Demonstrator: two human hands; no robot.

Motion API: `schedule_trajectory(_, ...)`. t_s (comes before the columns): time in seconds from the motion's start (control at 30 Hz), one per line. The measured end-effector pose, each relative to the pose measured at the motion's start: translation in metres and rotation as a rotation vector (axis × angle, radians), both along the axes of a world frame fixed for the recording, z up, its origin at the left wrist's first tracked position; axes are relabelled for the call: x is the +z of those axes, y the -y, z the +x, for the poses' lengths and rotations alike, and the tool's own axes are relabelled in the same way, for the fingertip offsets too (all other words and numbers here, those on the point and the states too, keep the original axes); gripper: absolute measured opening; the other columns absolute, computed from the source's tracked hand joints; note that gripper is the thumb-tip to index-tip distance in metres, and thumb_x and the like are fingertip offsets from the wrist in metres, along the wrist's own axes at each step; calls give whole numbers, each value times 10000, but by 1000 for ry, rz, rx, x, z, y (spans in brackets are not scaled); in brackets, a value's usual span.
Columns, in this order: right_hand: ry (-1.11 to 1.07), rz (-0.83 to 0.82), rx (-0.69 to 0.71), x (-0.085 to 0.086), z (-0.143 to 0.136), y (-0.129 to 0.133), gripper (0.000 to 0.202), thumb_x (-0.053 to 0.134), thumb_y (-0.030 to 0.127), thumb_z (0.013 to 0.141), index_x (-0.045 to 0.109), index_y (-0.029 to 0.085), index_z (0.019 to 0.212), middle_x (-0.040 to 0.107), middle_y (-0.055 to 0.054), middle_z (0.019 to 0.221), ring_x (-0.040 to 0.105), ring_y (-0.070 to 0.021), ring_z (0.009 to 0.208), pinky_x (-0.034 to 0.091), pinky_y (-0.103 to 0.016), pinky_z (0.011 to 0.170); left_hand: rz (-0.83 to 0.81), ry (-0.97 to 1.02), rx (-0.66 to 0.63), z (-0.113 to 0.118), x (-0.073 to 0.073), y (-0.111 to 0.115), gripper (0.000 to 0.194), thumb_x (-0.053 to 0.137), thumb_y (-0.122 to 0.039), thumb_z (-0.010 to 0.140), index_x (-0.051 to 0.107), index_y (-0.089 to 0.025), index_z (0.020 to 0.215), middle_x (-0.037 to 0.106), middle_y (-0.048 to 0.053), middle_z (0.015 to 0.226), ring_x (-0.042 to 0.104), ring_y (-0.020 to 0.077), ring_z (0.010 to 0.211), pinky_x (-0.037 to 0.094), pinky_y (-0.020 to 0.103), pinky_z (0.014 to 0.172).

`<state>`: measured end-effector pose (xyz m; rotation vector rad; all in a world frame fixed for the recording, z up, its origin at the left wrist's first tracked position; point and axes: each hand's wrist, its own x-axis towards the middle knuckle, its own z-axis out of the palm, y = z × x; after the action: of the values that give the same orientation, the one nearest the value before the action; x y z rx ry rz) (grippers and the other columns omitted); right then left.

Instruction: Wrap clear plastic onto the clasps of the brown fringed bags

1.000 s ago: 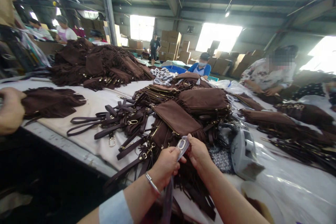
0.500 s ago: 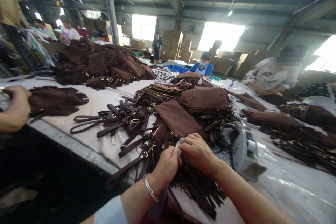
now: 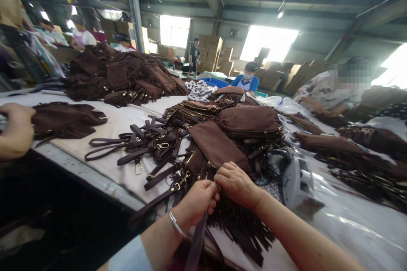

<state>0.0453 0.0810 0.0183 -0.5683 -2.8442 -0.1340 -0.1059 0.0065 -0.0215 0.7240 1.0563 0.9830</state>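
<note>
My left hand [image 3: 200, 199] is closed in a pinch around a dark brown strap [image 3: 197, 239], whose length hangs down toward the table's front edge. Fingertips meeting it, my right hand [image 3: 235, 184] is also closed; what lies between its fingers is hidden. Both hands are over the fringe [image 3: 244, 224] of a brown pouch. Just beyond them a flat brown zippered pouch [image 3: 219, 144] lies on others. To the left is a heap of wrist straps [image 3: 143, 144] with gold-coloured clasps.
A large pile of fringed pouches [image 3: 127, 72] stands at the back left. Clear plastic sheeting [image 3: 359, 228] covers the right side, near a white holder [image 3: 297, 182]. Another person's hand [image 3: 17, 129] is at the left beside a fringed pouch [image 3: 66, 120]. Co-workers sit across the table.
My hands have shifted slightly down and left. The whitish wrap seen between my fingers is now mostly hidden, and the strap hanging below my left hand shows more clearly.
</note>
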Motion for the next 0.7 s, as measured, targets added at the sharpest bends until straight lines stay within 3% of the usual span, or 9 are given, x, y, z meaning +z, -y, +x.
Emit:
schedule_trajectory(0.1, -81, 16, -29, -12, 5, 4, 143, 526, 267, 930, 629, 198, 859, 623, -42, 826, 483, -184, 811, 347, -323, 790, -229, 400, -93, -10, 3, -5, 206, 550, -336, 844, 513, -144, 782, 470, -36, 650, 269, 10, 402, 175, 135, 388)
schedule_trajectory(0.17, -114, 18, -30, -16, 7, 5, 146, 506, 253, 939, 641, 200, 916, 639, -55, 861, 503, -191, 844, 364, -328, 813, -324, 468, -110, -12, 5, -7, 170, 541, -290, 831, 506, -136, 767, 442, -46, 636, 246, 0, 393, 158, 121, 376)
schedule_trajectory(0.23, -127, 12, -16, -16, 8, 8, 157, 501, 243, 939, 651, 204, 963, 658, -67, 899, 524, -198, 872, 384, -334, 828, -291, 355, -81, -8, 6, -7, 153, 544, -267, 810, 492, -145, 733, 431, -52, 618, 244, 2, 385, 147, 124, 364)
schedule_trajectory(0.33, -128, -13, 17, -11, 15, 17, 197, 523, 229, 924, 647, 216, 1076, 680, -80, 1022, 548, -214, 964, 407, -348, 861, -115, 82, -10, 2, 6, -4, 181, 552, -307, 788, 487, -165, 695, 440, -51, 583, 268, 18, 379, 152, 144, 353)
schedule_trajectory(0.47, -251, -32, -77, 0, 55, 28, 344, 514, 161, 901, 596, 235, 1227, 648, -83, 1200, 548, -230, 1090, 415, -377, 932, -7, -94, 32, 12, 6, 0, 167, 523, -327, 776, 515, -171, 718, 446, -54, 545, 269, 29, 365, 149, 165, 348)
schedule_trajectory(0.57, -583, -19, -442, 10, 120, 23, 311, 557, 223, 868, 637, 220, 1169, 673, -100, 1121, 586, -241, 1033, 439, -388, 914, -3, -130, 51, 16, 6, 0, 190, 520, -354, 769, 532, -167, 740, 455, -54, 538, 256, 26, 359, 132, 170, 351)
schedule_trajectory(0.63, -840, -51, -868, 17, 172, 15, 287, 596, 319, 823, 679, 193, 1067, 696, -107, 1005, 614, -246, 908, 461, -383, 825, -5, -150, 65, 19, 6, -1, 223, 533, -387, 762, 534, -164, 746, 460, -54, 541, 259, 24, 361, 136, 166, 355)
schedule_trajectory(0.7, -1043, -241, -1300, 21, 219, 9, 309, 598, 376, 776, 695, 158, 971, 702, -104, 875, 613, -232, 788, 458, -353, 709, -8, -161, 69, 23, 5, -3, 259, 556, -422, 746, 536, -163, 746, 463, -55, 546, 262, 22, 365, 148, 162, 357)
